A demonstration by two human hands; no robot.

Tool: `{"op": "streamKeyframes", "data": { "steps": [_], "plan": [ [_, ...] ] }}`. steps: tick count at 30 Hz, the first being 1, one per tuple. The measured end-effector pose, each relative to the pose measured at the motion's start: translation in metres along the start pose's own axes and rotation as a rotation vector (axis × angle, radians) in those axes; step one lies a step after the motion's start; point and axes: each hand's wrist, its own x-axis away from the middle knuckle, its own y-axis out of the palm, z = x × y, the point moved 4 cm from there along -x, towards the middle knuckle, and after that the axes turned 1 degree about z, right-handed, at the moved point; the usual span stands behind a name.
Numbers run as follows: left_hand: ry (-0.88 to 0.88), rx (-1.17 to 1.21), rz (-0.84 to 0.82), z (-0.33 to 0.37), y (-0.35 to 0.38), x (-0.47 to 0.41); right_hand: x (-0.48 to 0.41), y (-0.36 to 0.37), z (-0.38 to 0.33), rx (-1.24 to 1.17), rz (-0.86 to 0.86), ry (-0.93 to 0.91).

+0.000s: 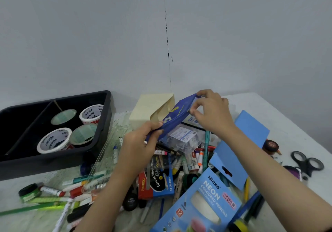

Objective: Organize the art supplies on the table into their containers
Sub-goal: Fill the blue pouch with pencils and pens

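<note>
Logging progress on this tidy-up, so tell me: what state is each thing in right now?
blue pouch: held above the pile, stretched between both hands.
left hand: pinches the pouch's near end.
right hand: pinches its far end.
black bin: on the table, four tape rolls inside.
neon pencil box: lying flat, flap open.
scissors: on the table, untouched.

A blue pouch point(175, 118) (yellow and white print on it) hangs tilted in the air above a heap of markers and pencils point(179, 161) on the surface point(287, 116). To the left, a black tray point(105, 124) holds four tape rolls point(53, 140), and a blue pencil box point(206, 195) lies nearest.
</note>
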Motion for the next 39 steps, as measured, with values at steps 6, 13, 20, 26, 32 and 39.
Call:
{"op": "streamKeyframes", "data": {
  "steps": [6, 13, 20, 26, 32, 39],
  "plan": [
    [0.003, 0.010, 0.128, 0.002, -0.014, -0.007, -0.018, -0.006, 0.032, 0.003, 0.099, 0.118],
    [-0.003, 0.018, 0.277, 0.014, -0.019, -0.021, -0.031, -0.015, 0.045, -0.096, 0.169, 0.135],
    [-0.200, 0.267, 0.449, 0.024, -0.024, -0.037, -0.017, 0.000, 0.034, -0.880, -0.017, 0.248],
    [-0.312, 0.385, 0.605, 0.028, -0.034, -0.037, 0.005, 0.015, 0.024, -1.179, -0.395, 0.146],
    [-0.401, 0.462, 0.708, 0.039, -0.039, -0.025, 0.019, 0.022, 0.008, -1.137, -0.544, 0.083],
    [-0.495, 0.582, 0.814, 0.050, -0.052, -0.010, 0.030, 0.036, -0.019, -1.402, -0.720, 0.075]
  ]
}}
